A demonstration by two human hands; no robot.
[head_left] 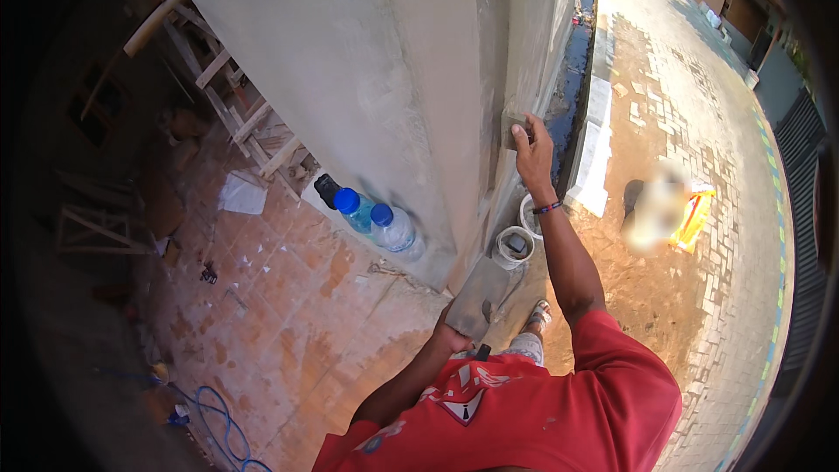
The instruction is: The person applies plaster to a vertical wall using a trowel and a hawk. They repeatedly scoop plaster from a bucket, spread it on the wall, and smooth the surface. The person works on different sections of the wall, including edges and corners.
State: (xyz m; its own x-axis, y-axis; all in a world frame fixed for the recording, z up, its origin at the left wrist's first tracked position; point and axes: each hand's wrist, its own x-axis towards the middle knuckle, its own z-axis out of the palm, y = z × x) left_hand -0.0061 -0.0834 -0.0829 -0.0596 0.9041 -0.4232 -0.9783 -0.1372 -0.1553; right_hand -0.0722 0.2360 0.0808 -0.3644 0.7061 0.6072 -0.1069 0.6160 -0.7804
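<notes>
My right hand (533,156) is raised to the corner of a grey plastered wall (393,79). Its fingers are closed around a small grey-brown block (511,129), which rests against the plaster; I cannot tell its material. Lower down, my left hand (450,336) grips the near edge of a flat grey board (482,287). A dark patch marks the board's right side, and a short black handle-like end (483,351) pokes out close to my shirt. Just beyond the board stands a white bucket (514,249) with a dark object inside.
A second pale bucket (530,217) adjoins the first. Two blue-capped plastic bottles (393,232) stand on the ledge at the wall's foot. Wooden scaffolding (245,114) leans at left; a blue hose (223,424) curls on the tiles. At right run a water-filled ditch (572,65) and paving.
</notes>
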